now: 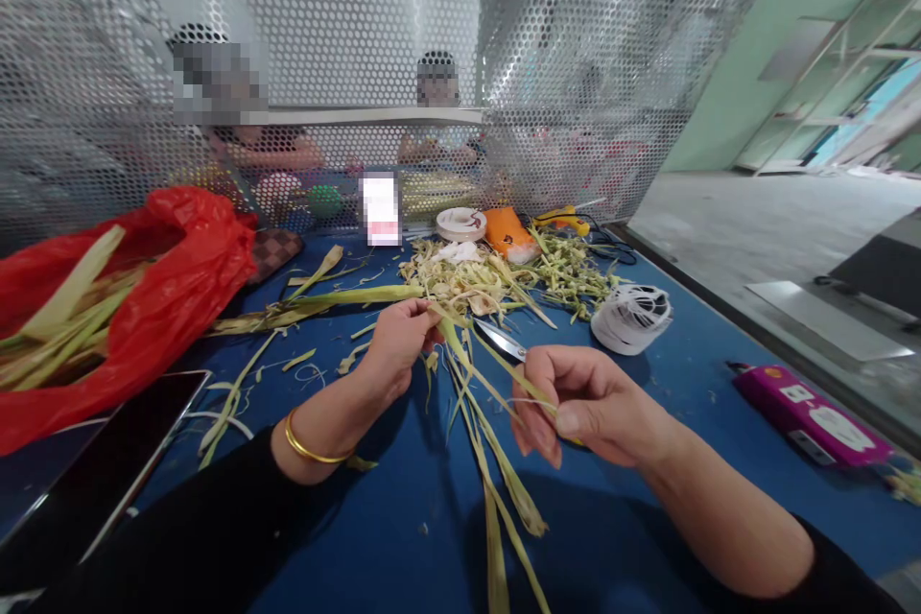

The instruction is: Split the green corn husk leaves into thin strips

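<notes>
My left hand (399, 345), with a gold bangle at the wrist, pinches the gathered upper end of several pale green husk strips (496, 456). The strips fan down over the blue table toward me. To the right, my right hand (586, 403) is closed on the end of one husk strip that stretches between the two hands. A thin white thread crosses near its fingers. Scissors (502, 340) lie just behind my right hand, their blades showing and the handles mostly hidden. A braided husk length (317, 305) runs leftward from behind my left hand.
A red bag (179, 278) of husks and a tablet (115, 470) are at left. Husk scraps (467, 278), a tape roll (461, 224) and an orange packet (509, 232) sit behind. White string (631, 318) and a purple case (813, 414) are at right. People sit beyond the perforated screen.
</notes>
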Available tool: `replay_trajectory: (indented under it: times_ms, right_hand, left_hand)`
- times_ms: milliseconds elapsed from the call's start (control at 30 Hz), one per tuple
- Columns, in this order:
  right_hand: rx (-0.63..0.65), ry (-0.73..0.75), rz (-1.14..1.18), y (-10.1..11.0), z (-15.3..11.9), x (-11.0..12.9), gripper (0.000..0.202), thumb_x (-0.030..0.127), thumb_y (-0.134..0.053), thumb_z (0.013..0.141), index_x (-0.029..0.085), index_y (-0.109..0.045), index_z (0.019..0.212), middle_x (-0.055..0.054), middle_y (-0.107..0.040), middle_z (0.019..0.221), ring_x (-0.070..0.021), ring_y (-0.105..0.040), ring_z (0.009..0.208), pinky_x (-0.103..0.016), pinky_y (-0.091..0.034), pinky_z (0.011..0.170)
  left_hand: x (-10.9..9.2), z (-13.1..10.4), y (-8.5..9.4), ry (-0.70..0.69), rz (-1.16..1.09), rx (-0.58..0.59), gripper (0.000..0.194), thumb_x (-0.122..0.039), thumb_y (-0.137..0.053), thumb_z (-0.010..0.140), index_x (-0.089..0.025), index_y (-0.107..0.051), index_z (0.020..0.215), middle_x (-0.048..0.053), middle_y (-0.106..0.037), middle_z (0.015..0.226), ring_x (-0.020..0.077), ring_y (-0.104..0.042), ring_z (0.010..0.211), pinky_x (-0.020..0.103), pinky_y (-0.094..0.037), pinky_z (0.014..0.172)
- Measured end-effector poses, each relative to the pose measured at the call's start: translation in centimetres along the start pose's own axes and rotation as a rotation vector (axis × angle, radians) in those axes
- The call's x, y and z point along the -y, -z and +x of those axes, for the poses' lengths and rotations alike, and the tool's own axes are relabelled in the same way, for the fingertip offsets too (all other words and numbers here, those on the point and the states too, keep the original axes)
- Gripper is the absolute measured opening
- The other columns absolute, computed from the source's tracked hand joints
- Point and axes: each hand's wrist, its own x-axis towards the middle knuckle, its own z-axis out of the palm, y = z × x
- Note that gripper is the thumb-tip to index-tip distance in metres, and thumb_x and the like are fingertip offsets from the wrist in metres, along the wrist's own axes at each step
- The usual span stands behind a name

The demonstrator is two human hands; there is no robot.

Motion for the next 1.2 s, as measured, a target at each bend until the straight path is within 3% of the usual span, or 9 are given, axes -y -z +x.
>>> replay_trajectory:
  times_ms: [333,500,600,667,733,800,933,1033,1200]
  right_hand:
    - [0.213,-0.142,0.070,0.2,-1.5,0.8,0.028,0.041,-0.075,0.068,0.020,-0.057,0.064,-0.002,-0.059,0.056,-0.0165,-0.057,0.047,-0.036,-0.049,0.058]
    - [-0.528,0.254,-0.442,2.6,1.0,1.0,0.010,0.032,-0.064,0.080,0.023,-0.060,0.079,-0.003,-0.065,0.077,-0.0183,-0.060,0.072,-0.035,-0.046,0.076]
    - [-0.811,0.073,-0.992,4.3,2.1,0.1,0.028,0.025,-0.065,0.075,0.020,-0.061,0.102,-0.010,-0.066,0.096,-0.0231,-0.061,0.074,-0.040,-0.044,0.077]
    - [-0.878,0.079,-1.264,4.5,2.2,-0.6,0.032,0.022,-0.062,0.075,0.017,-0.058,0.106,-0.016,-0.060,0.113,-0.0209,-0.060,0.069,-0.038,-0.044,0.072]
    - [-0.850,0.162,-1.374,3.7,2.0,-1.1,0.020,0.027,-0.057,0.080,0.017,-0.059,0.098,-0.014,-0.060,0.109,-0.0170,-0.058,0.064,-0.033,-0.044,0.066]
    - [-0.740,0.168,-1.313,2.4,1.9,-1.6,0.021,0.037,-0.054,0.085,0.019,-0.057,0.074,-0.005,-0.061,0.079,-0.0148,-0.055,0.060,-0.028,-0.043,0.060]
    - [-0.381,-0.128,-0.655,-0.1,2.1,-2.8,0.033,0.051,-0.057,0.081,0.019,-0.053,0.071,0.003,-0.056,0.062,-0.0098,-0.054,0.047,-0.023,-0.045,0.049]
    - [-0.371,-0.207,-0.430,-0.5,2.5,-3.6,0.034,0.050,-0.061,0.077,0.018,-0.052,0.069,0.003,-0.060,0.061,-0.0080,-0.053,0.043,-0.022,-0.045,0.046]
    - [-0.422,-0.202,-0.456,-0.3,2.5,-3.1,0.030,0.043,-0.062,0.076,0.018,-0.052,0.064,0.004,-0.057,0.053,-0.0066,-0.051,0.041,-0.020,-0.044,0.045]
  left_hand:
    - [-0.2,1.7,1.2,0.020,-0.040,-0.104,0.020,-0.025,-0.073,0.057,-0.013,-0.059,0.065,-0.004,-0.054,0.049,0.0053,-0.045,0.040,0.017,-0.030,0.039]
    - [-0.5,0.3,0.3,0.062,-0.036,-0.010,0.021,-0.027,-0.074,0.058,-0.013,-0.060,0.067,-0.002,-0.057,0.052,0.0068,-0.050,0.042,0.018,-0.035,0.041]
    - [-0.7,-0.6,-0.2,0.059,-0.033,0.035,0.022,-0.029,-0.074,0.060,-0.014,-0.060,0.068,-0.002,-0.059,0.054,0.0071,-0.052,0.043,0.017,-0.036,0.042]
    - [-0.9,-1.2,-0.4,0.045,-0.031,0.056,0.021,-0.029,-0.072,0.062,-0.014,-0.060,0.068,-0.002,-0.060,0.055,0.0069,-0.052,0.043,0.017,-0.036,0.042]
    - [-1.1,-1.7,-0.6,0.018,-0.032,0.073,0.020,-0.029,-0.071,0.064,-0.014,-0.059,0.068,-0.002,-0.060,0.055,0.0070,-0.052,0.043,0.017,-0.036,0.043]
    - [-1.2,-2.2,-0.9,-0.017,-0.038,0.084,0.019,-0.029,-0.071,0.065,-0.014,-0.059,0.067,-0.003,-0.060,0.053,0.0074,-0.052,0.042,0.018,-0.037,0.043]
    - [-1.1,-3.0,-1.5,-0.056,-0.054,0.096,0.018,-0.029,-0.070,0.066,-0.014,-0.059,0.067,-0.004,-0.058,0.051,0.0080,-0.052,0.043,0.020,-0.041,0.046]
    - [-1.0,-3.1,-1.6,-0.056,-0.047,0.088,0.017,-0.029,-0.071,0.065,-0.014,-0.062,0.066,-0.004,-0.059,0.053,0.0079,-0.052,0.044,0.020,-0.041,0.047]
    - [-1.2,-2.0,-0.9,-0.097,-0.033,0.063,0.017,-0.028,-0.073,0.063,-0.014,-0.065,0.061,-0.002,-0.059,0.052,0.0071,-0.050,0.044,0.019,-0.035,0.044]
